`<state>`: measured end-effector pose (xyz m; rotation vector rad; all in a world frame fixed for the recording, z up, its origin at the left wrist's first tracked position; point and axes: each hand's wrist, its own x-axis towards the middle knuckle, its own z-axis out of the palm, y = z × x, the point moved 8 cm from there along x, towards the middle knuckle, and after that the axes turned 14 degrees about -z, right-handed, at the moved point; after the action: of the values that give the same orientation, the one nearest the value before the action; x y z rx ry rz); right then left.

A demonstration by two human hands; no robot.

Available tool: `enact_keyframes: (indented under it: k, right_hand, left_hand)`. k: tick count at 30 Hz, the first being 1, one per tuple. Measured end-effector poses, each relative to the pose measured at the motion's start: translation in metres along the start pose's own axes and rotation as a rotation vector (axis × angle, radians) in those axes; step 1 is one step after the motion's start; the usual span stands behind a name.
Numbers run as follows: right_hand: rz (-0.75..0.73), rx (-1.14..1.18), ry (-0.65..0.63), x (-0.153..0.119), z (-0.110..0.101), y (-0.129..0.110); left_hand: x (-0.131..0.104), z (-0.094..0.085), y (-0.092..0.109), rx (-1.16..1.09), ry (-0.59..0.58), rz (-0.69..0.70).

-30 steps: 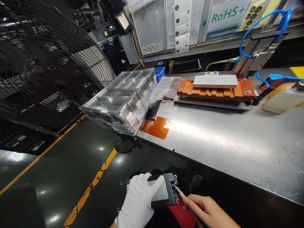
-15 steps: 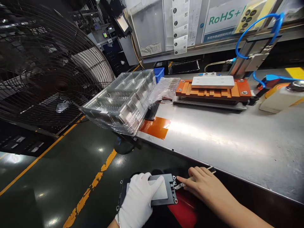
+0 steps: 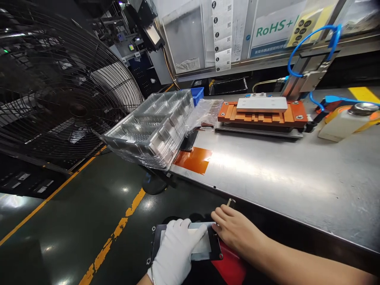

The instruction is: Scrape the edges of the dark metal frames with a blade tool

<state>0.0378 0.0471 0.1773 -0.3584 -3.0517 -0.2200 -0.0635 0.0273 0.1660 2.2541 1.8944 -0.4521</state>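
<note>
The left hand [image 3: 175, 251], gloved in white, grips the flat black part [image 3: 214, 247]; the bare right hand [image 3: 230, 227] closes around a slim tool [image 3: 230, 202] at its end.

Device [image 3: 204, 246] before table [image 3: 252, 166] — trays [image 3: 166, 134] left, fixture [image 3: 231, 117] right.

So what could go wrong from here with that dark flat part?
The gloved left hand holds the dark part off the bench, so it might slip and fall. The bare right hand is at its end, gripping a mostly hidden tool; a slip could scratch the part or hurt a finger.
</note>
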Motion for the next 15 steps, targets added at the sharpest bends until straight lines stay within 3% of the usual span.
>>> enact_keyframes:
  k: [4,7,11,15]
  right_hand:
    - [-0.105,0.017,-0.010,0.019,0.003,-0.019]
    - [-0.135,0.022,0.002,0.020,-0.003,-0.021]
    - [-0.025,0.063,0.050,0.000,-0.021,0.004]
    - [0.183,0.258,0.221,-0.037,-0.039,0.035]
  left_hand:
    - [0.000,0.003,0.003,-0.020,-0.041,-0.005]
    - [-0.003,0.007,-0.004,-0.045,-0.014,-0.039]
    - [-0.010,0.011,-0.016,-0.089,0.078,-0.049]
    - [-0.012,0.009,-0.025,-0.136,0.132,-0.077]
